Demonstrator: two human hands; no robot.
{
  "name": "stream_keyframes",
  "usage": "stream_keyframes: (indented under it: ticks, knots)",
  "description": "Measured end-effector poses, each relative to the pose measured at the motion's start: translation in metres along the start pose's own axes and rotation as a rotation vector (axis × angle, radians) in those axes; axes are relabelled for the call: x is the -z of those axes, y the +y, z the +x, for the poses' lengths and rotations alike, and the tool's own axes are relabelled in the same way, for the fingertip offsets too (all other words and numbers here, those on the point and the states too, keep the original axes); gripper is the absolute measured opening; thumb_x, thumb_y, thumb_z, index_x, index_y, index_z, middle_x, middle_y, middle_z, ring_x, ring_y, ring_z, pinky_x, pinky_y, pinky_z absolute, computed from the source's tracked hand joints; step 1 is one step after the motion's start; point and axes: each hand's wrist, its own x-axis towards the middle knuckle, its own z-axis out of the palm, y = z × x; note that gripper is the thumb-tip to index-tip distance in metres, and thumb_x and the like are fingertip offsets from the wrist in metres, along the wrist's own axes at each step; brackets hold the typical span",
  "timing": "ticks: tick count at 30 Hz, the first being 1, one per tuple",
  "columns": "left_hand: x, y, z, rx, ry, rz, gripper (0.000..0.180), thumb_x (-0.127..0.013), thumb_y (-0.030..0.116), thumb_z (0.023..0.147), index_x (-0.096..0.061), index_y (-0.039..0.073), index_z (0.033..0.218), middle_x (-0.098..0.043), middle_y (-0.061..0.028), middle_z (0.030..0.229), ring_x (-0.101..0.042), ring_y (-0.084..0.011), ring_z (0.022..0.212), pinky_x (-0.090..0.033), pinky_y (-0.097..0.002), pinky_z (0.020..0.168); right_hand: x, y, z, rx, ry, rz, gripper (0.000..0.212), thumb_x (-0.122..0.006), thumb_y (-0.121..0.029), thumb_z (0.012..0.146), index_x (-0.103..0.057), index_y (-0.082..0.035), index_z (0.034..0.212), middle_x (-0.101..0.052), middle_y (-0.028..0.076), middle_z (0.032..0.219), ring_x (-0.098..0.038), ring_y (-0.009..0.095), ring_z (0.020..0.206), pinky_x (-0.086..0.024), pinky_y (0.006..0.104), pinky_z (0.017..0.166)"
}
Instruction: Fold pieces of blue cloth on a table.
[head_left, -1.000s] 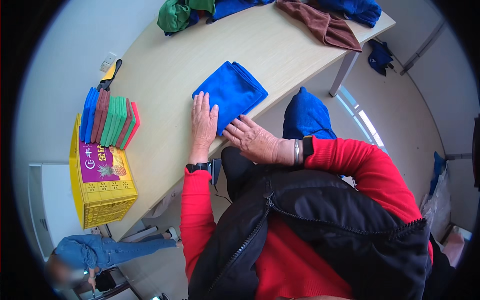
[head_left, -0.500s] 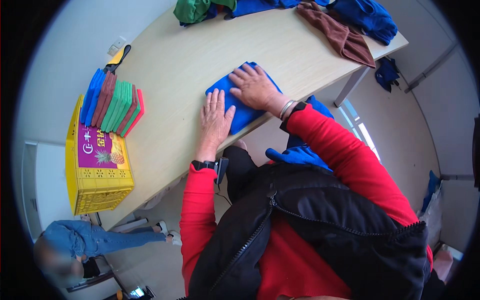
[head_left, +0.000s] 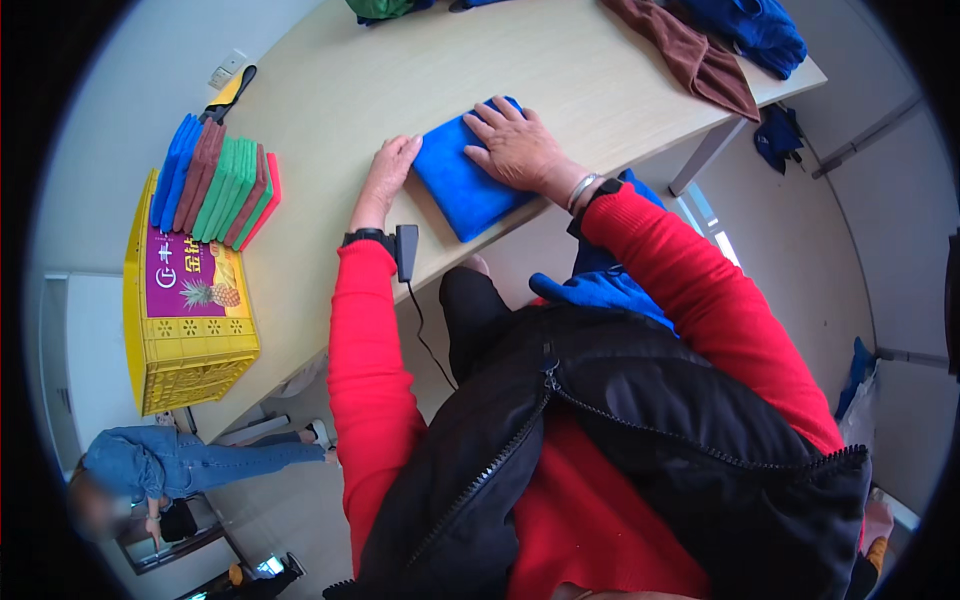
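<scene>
A folded blue towel [head_left: 460, 190] lies near the table's front edge, in a flat, roughly rectangular bundle. My right hand [head_left: 515, 150] rests flat on its upper right part, fingers spread. At the towel's far left corner is my left hand [head_left: 388, 172], its fingers bent and drawn together against the edge; the thumb's grip is partly hidden. More blue cloth [head_left: 605, 295] hangs over my lap, below the table edge.
On the left, a yellow crate [head_left: 195, 365] bears a row of folded blue, brown, green and red cloths [head_left: 215, 185]. Loose brown [head_left: 690, 60] and blue cloths [head_left: 755, 35] lie at the far right of the pale table [head_left: 330, 130]. Beyond the crate, a person in denim [head_left: 200, 465] stands.
My left hand has slid off the towel's top to its far left corner, with the fingers drawn together. My right hand stays flat on the towel. The view has shifted slightly.
</scene>
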Motion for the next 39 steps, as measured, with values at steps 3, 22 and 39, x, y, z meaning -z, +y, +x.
stream_keyframes:
  ticks: [3,22,39]
  knots:
    - [0.003,-0.004,0.006,-0.066,-0.013,0.097,0.046,-0.056,0.046,0.100,-0.067,0.001,0.102,-0.064,-0.0188,0.108,-0.058,-0.0353,0.105,-0.046,-0.0408,0.095,0.006,-0.002,0.001,0.017,-0.028,0.004,0.059,-0.039,-0.052,0.104,-0.047,-0.013,0.148,-0.043,0.010,0.155,-0.033,0.033,0.147,-0.030,0.0508,0.118]
    - [-0.076,0.108,-0.145,-0.477,0.425,0.913,0.026,-0.066,0.016,0.084,-0.058,0.006,0.106,-0.055,-0.0144,0.111,-0.057,-0.0303,0.101,-0.051,-0.0400,0.082,-0.005,-0.009,0.001,0.003,0.071,0.000,0.056,-0.045,-0.047,0.102,-0.048,-0.014,0.147,-0.044,0.009,0.154,-0.035,0.032,0.146,-0.036,0.0518,0.114]
    - [-0.089,0.125,-0.156,-0.283,0.307,1.350,0.019,-0.062,0.014,0.080,-0.057,0.007,0.096,-0.051,-0.0102,0.094,-0.052,-0.0220,0.089,-0.048,-0.0280,0.073,0.001,-0.013,-0.001,-0.010,-0.048,-0.032,0.059,-0.044,-0.047,0.103,-0.043,-0.015,0.152,-0.038,0.009,0.160,-0.027,0.031,0.151,-0.028,0.0506,0.119]
